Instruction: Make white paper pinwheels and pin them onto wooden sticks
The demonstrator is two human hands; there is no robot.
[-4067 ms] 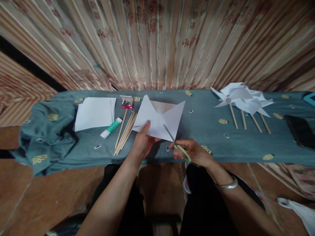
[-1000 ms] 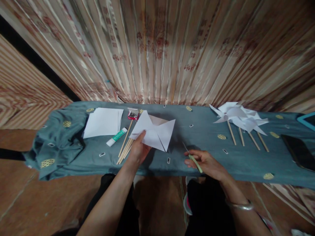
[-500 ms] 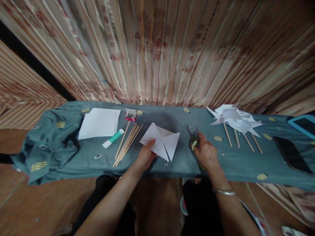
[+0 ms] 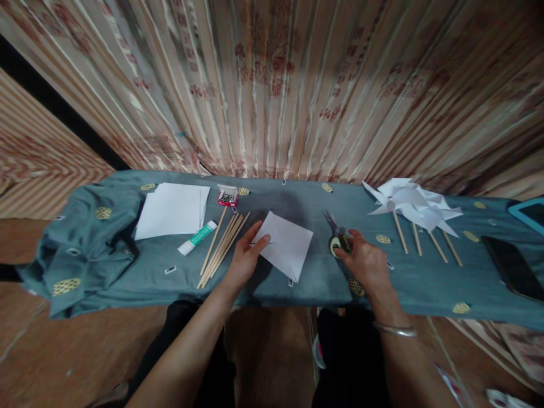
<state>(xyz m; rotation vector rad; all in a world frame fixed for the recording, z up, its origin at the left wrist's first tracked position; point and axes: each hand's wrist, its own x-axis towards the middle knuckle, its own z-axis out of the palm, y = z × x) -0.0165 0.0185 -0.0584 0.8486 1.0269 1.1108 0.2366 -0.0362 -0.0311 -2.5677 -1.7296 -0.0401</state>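
My left hand [image 4: 246, 252] grips a white paper square [image 4: 291, 245] by its left corner, thumb on top. Slits cut into the paper show near the thumb and at the lower corner. To the right, my right hand [image 4: 363, 256] has its fingers on the handles of a pair of scissors [image 4: 337, 231], whose blades point away from me, toward the upper left. Left of the paper lie several thin wooden sticks [image 4: 224, 249].
On the cloth-covered table [image 4: 297, 198] lie a stack of white paper [image 4: 170, 212], a glue stick [image 4: 198, 238] and a small red box of metal pins [image 4: 228, 196]. Several paper pinwheels [image 4: 412, 198] on sticks, a dark phone [image 4: 516, 266] and a blue-framed device [image 4: 529, 215] are at the right.
The paper has been turned in my left hand, and its slit corner flaps now lie closer together. The scissors have tilted, with their blades now flatter toward the upper left.
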